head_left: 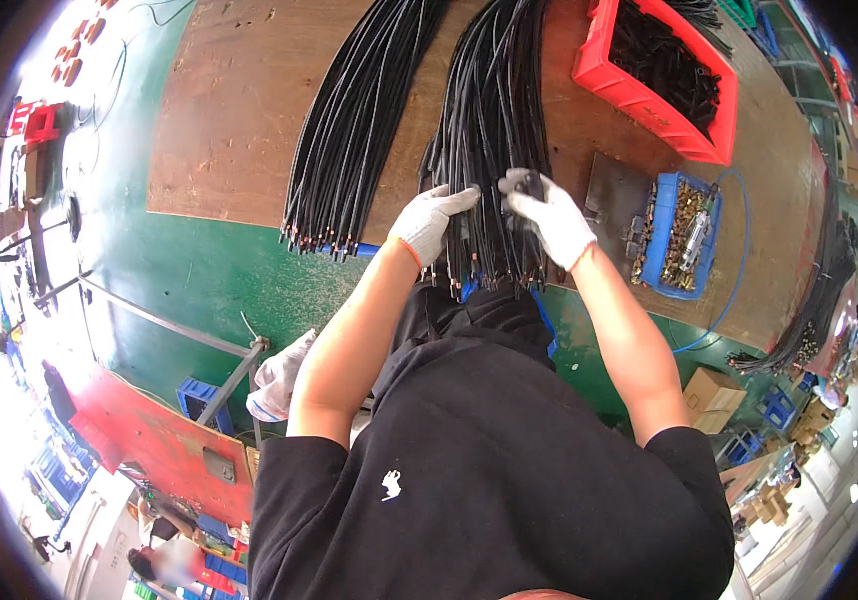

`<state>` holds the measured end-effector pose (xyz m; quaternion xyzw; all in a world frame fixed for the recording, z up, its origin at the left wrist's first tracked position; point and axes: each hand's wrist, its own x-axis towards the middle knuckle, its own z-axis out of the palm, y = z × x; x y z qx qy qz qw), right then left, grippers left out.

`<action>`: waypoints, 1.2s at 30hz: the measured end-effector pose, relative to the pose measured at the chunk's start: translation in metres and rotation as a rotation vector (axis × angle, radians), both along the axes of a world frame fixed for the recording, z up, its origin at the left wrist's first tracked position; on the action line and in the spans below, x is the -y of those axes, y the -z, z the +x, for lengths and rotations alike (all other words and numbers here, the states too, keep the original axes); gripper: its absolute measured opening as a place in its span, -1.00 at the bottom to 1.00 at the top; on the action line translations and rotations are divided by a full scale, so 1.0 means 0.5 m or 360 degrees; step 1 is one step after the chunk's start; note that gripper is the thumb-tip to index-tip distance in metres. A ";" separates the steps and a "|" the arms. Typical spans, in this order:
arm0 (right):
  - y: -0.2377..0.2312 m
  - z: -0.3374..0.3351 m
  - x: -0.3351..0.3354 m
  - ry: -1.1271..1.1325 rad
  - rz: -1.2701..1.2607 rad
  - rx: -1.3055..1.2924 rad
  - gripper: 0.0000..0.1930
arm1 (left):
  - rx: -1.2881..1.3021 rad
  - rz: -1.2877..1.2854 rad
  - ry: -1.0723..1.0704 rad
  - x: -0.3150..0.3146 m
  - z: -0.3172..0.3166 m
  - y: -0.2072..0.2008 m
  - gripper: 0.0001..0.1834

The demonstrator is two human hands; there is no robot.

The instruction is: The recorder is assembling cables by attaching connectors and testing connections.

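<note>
Looking down from the head camera, I find both gloved hands at the near end of a bundle of black cables [494, 130] that lies lengthwise on the brown board [229, 110] of the bench. My left hand [429, 222] rests on the bundle's left flank, fingers stretched out flat against the cables and not clenched. My right hand [549, 215] sits on the bundle's right side, fingers curled over a few of the cables near their ends; whether they pinch a single cable I cannot tell. The cable ends overhang the board's near edge just above my body, which I judge keeps the tips within easy reach.

A second bundle of black cables [349, 130] lies beside the first, to its left, apart from both hands, its ends fanned at the board's edge. A blue tray [661, 240] of small brass-coloured fittings stands near the right hand. A red bin [599, 60] of dark parts stands farther back. A spare white glove [279, 380] hangs on a metal frame below the bench.
</note>
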<state>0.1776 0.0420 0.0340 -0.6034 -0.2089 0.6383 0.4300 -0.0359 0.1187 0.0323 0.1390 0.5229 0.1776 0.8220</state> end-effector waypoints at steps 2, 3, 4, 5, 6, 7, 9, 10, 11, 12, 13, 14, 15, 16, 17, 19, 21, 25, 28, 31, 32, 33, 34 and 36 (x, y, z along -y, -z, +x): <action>-0.032 -0.001 0.048 0.0053 -0.0073 -0.0162 -0.70 | 0.0065 0.0083 0.0117 -0.002 0.001 0.015 -0.72; -0.019 -0.002 0.075 0.0277 -0.0016 -0.0361 -0.76 | 0.0122 0.0172 0.0229 -0.003 0.002 0.026 -0.75; -0.013 0.002 0.096 0.0393 -0.0029 -0.0348 -0.78 | 0.0156 0.0136 0.0250 -0.006 0.009 0.028 -0.80; -0.009 0.007 0.115 0.0510 -0.0040 -0.0336 -0.80 | 0.0165 0.0132 0.0270 0.000 0.019 0.029 -0.80; -0.001 0.019 0.135 0.0531 -0.0040 -0.0330 -0.80 | 0.0117 0.0151 0.0200 0.010 0.031 0.029 -0.81; -0.001 0.032 0.151 0.0638 -0.0072 -0.0299 -0.82 | 0.0069 0.0173 0.0133 0.017 0.045 0.023 -0.83; 0.003 0.047 0.184 0.0767 -0.0101 -0.0266 -0.84 | 0.0039 0.0229 0.0140 0.027 0.066 0.017 -0.85; -0.007 0.049 0.196 0.0854 -0.0051 -0.0393 -0.85 | 0.0068 0.0220 0.0072 0.033 0.074 0.019 -0.85; -0.017 0.051 0.207 0.0939 0.0001 -0.0522 -0.87 | 0.0095 0.0210 0.0003 0.039 0.082 0.021 -0.86; -0.023 0.048 0.214 0.0999 0.0048 -0.0554 -0.89 | 0.0060 0.0236 -0.0034 0.044 0.092 0.023 -0.85; -0.031 0.045 0.219 0.1014 0.0054 -0.0554 -0.89 | 0.0062 0.0238 -0.0018 0.047 0.099 0.024 -0.85; -0.040 0.043 0.224 0.1025 0.0042 -0.0562 -0.90 | 0.0049 0.0241 -0.0048 0.050 0.105 0.026 -0.85; -0.045 0.043 0.229 0.1034 0.0031 -0.0572 -0.91 | 0.0036 0.0244 -0.0078 0.052 0.110 0.027 -0.85; -0.048 0.043 0.235 0.1064 0.0021 -0.0604 -0.92 | 0.0046 0.0248 -0.0100 0.054 0.116 0.026 -0.84; -0.048 0.042 0.240 0.1073 0.0024 -0.0607 -0.92 | 0.0046 0.0250 -0.0090 0.056 0.122 0.024 -0.84; -0.049 0.040 0.248 0.1032 0.0047 -0.0623 -0.92 | -0.0038 0.0256 -0.0152 0.059 0.132 0.025 -0.83; -0.050 0.036 0.254 0.1038 0.0048 -0.0608 -0.92 | -0.0050 0.0265 -0.0148 0.062 0.137 0.029 -0.83; -0.058 0.030 0.261 0.1028 0.0057 -0.0585 -0.90 | -0.0049 0.0308 -0.0146 0.069 0.146 0.030 -0.86; -0.079 0.011 0.257 0.1073 0.0043 -0.0398 -0.90 | -0.0063 0.0346 -0.0153 0.072 0.153 0.026 -0.88; -0.088 0.008 0.261 0.0863 -0.0006 -0.0165 -0.88 | -0.0042 0.0389 -0.0127 0.074 0.154 0.022 -0.89; -0.103 0.011 0.258 0.0675 -0.0088 -0.0047 -0.84 | -0.0013 0.0407 -0.0102 0.074 0.153 0.021 -0.89; -0.101 0.012 0.255 0.0675 -0.0086 -0.0048 -0.84 | -0.0014 0.0410 -0.0102 0.075 0.153 0.020 -0.89; -0.099 0.012 0.250 0.0535 -0.0161 -0.0001 -0.83 | -0.0034 0.0374 -0.0057 0.074 0.155 0.015 -0.88; -0.094 0.008 0.233 0.0316 -0.0245 0.0101 -0.78 | -0.0062 0.0279 0.0013 0.070 0.158 0.005 -0.85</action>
